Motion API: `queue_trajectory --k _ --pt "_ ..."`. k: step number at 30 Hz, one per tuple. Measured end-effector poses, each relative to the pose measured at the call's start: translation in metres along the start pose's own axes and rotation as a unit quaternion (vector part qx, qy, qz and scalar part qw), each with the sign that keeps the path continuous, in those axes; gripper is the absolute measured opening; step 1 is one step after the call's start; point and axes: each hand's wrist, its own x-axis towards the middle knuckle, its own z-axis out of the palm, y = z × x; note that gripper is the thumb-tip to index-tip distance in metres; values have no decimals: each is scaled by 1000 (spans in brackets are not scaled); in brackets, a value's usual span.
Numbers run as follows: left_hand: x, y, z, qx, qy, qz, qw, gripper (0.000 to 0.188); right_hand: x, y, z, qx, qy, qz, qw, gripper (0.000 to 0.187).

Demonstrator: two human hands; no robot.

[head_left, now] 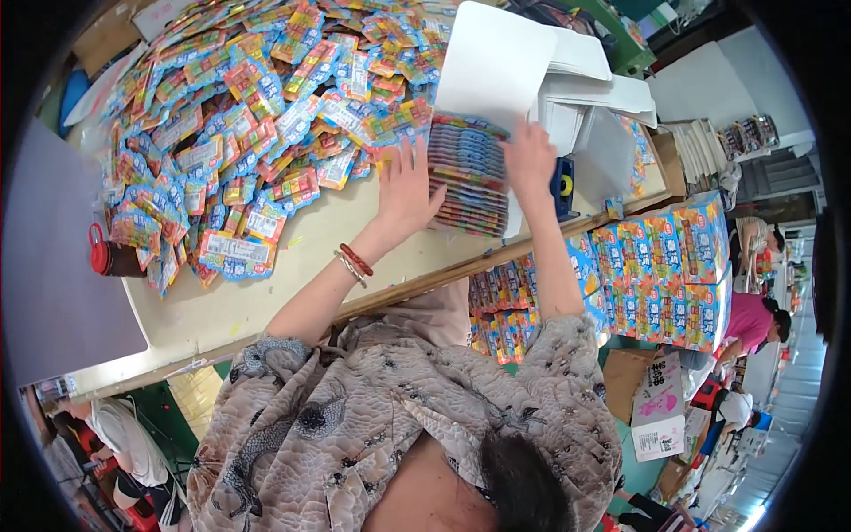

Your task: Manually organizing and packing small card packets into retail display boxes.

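Colourful flat plastic packets, lined up in a neat stack (467,175), are lying on the pale surface (266,293). The left hand (406,189), fingers wide, is pressing its side. The right hand (529,160) is lying flat against the other side. A big loose pile of packets (248,115) is sitting nearby.

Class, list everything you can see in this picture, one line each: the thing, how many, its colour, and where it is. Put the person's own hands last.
Loose sachets: too many to count, blue, orange and multicoloured, heaped on the table's far left.
Stack of sachets: one neat stack, multicoloured, between the hands.
White cartons: several, white, open and flat, beyond the stack.
Table: one, cream, with a wooden front edge.
Printed boxes: many, blue and orange, stacked right of the table.
Red cup: one, at the table's left edge.
Bracelets: red and silver, left wrist.
Left hand: flat against the stack's left side.
Right hand: on the stack's top right.
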Motion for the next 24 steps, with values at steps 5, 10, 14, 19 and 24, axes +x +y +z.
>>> queue_trajectory --k 5,10,14,19,24 --pt "1 -5 -6 -220 -215 -94 947 46 -27 21 -14 63 -180 210 959 34" --pt "-4 -36 -82 -124 -254 -48 958 39 -56 -35 -66 285 -132 271 910 49" --pt "-19 -78 -102 -95 -215 -10 972 33 -113 -96 -39 328 -76 265 904 66" --pt "-30 -89 -115 -123 -138 -131 974 23 -86 -137 -90 113 -262 194 938 40" --pt "-58 -101 -87 -287 37 -174 941 22 -30 -127 -69 80 -200 90 972 24"
